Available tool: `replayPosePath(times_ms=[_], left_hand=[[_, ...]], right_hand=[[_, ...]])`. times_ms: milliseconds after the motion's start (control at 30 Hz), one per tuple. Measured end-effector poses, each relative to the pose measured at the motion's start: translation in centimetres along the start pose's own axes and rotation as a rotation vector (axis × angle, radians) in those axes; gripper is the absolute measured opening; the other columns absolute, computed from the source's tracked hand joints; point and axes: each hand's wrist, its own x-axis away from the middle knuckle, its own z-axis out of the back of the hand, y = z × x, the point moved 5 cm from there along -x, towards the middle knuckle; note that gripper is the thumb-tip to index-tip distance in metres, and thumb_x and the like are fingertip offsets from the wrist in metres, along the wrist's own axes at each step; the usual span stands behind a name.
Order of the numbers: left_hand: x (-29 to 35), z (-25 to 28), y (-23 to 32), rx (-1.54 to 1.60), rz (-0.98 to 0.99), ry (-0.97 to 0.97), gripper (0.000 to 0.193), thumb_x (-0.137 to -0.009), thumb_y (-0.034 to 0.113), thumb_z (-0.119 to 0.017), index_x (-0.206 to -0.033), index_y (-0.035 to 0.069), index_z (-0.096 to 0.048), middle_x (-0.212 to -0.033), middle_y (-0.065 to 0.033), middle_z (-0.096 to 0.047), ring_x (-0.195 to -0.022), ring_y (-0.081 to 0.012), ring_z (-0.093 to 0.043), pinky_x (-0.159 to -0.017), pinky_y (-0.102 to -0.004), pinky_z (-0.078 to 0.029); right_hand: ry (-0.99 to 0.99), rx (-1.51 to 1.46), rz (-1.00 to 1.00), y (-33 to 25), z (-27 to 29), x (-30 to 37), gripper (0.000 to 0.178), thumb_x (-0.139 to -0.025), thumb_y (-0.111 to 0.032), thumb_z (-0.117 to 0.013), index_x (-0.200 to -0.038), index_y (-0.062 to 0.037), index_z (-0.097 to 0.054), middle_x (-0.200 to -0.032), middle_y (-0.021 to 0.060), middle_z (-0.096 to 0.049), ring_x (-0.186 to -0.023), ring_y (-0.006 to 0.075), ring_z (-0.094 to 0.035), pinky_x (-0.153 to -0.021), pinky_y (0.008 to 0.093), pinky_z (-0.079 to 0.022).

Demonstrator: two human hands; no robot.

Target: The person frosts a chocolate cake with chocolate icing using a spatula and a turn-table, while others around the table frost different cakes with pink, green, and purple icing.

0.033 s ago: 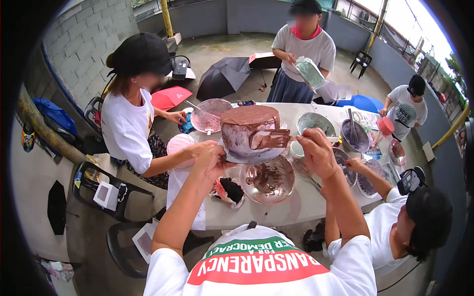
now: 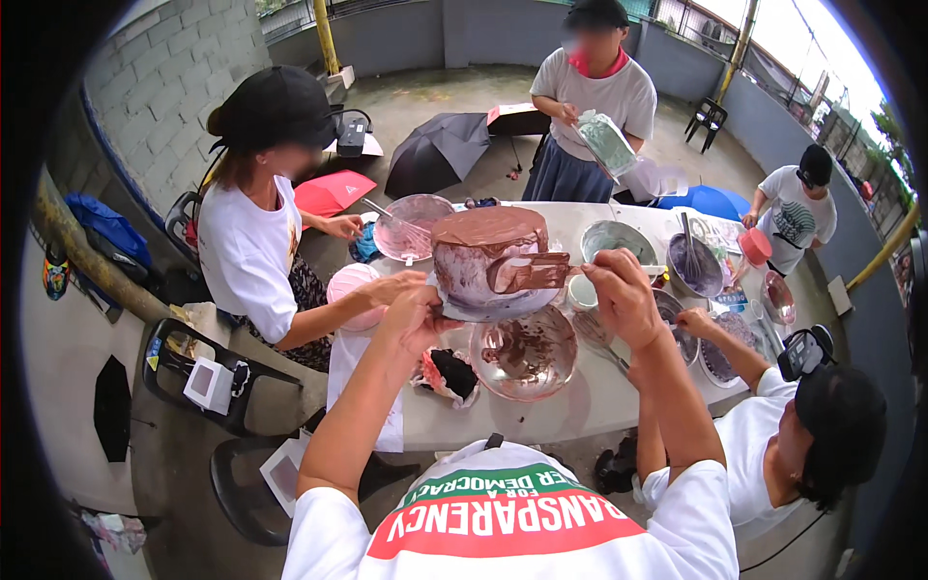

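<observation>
My left hand (image 2: 418, 317) holds a round cake (image 2: 489, 230) up over the table, gripping it low on its left side. Brown icing covers the cake's top, while its side is pale with brown smears. In my right hand (image 2: 622, 295) is the handle of a spatula (image 2: 534, 274). Its brown-coated blade lies against the right front of the cake's side. Below the cake stands a shiny metal bowl (image 2: 523, 375) streaked with brown icing. A whisk (image 2: 601, 338) rests to the right of that bowl. What lies under the cake is mostly hidden.
A co-worker's hand (image 2: 387, 288) is close to my left hand. Other people stand around the white table (image 2: 435, 421). A pink bowl (image 2: 411, 215), a greenish bowl (image 2: 619, 235) and a purple bowl (image 2: 698, 263) sit farther back. Dark crumpled material (image 2: 452, 372) lies near the front edge.
</observation>
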Motion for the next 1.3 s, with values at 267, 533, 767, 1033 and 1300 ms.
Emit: replayPosePath(times_ms=[267,533,767,1033,1300], left_hand=[[0.6,0.4,0.1,0.053,0.001,0.072,0.014,-0.074,-0.004,-0.051,-0.087,0.0,-0.05,-0.079,-0.0077,-0.052,-0.07,-0.022,-0.06,-0.068,-0.0462,-0.056],[1.1,-0.1,-0.1,0.074,-0.012,0.079,0.012,-0.073,-0.005,-0.052,-0.084,0.0,-0.05,-0.07,-0.0054,-0.05,-0.066,-0.0211,-0.059,-0.068,-0.0449,-0.056],[1.5,-0.7,0.0,0.031,-0.005,0.096,0.008,-0.073,-0.004,-0.049,-0.078,0.002,-0.047,-0.065,-0.005,-0.049,-0.062,-0.022,-0.061,-0.062,-0.0434,-0.056],[1.5,-1.0,0.3,0.025,-0.025,0.118,0.008,-0.073,-0.005,-0.047,-0.078,0.002,-0.047,-0.064,-0.0044,-0.047,-0.058,-0.0205,-0.058,-0.06,-0.0414,-0.057],[1.0,-1.1,0.9,0.034,-0.033,0.125,0.009,-0.074,-0.004,-0.051,-0.081,0.002,-0.052,-0.066,-0.0022,-0.048,-0.058,-0.0146,-0.057,-0.059,-0.0358,-0.057]], right_hand=[[0.02,-0.083,-0.111,0.7,2.5,-1.0,0.022,-0.069,0.011,-0.06,-0.087,-0.0012,-0.059,-0.081,0.0124,-0.054,-0.074,0.0299,-0.054,-0.065,0.036,-0.044],[-0.029,-0.045,-0.046,0.8,3.0,-1.7,0.032,-0.063,0.012,-0.058,-0.091,-0.0018,-0.058,-0.084,0.0123,-0.054,-0.078,0.0308,-0.055,-0.068,0.0373,-0.044],[-0.001,-0.037,-0.035,-0.6,3.1,-3.2,0.032,-0.061,0.011,-0.058,-0.09,-0.0023,-0.058,-0.084,0.0122,-0.053,-0.08,0.0308,-0.054,-0.071,0.0375,-0.044],[0.023,0.029,-0.132,0.7,4.8,-1.9,0.028,-0.062,0.012,-0.059,-0.086,-0.002,-0.058,-0.083,0.0113,-0.054,-0.078,0.0305,-0.055,-0.069,0.0372,-0.044],[-0.035,-0.035,-0.118,2.2,4.1,-0.9,0.026,-0.063,0.013,-0.057,-0.085,-0.0023,-0.058,-0.084,0.0116,-0.055,-0.08,0.0302,-0.054,-0.071,0.0373,-0.044]])
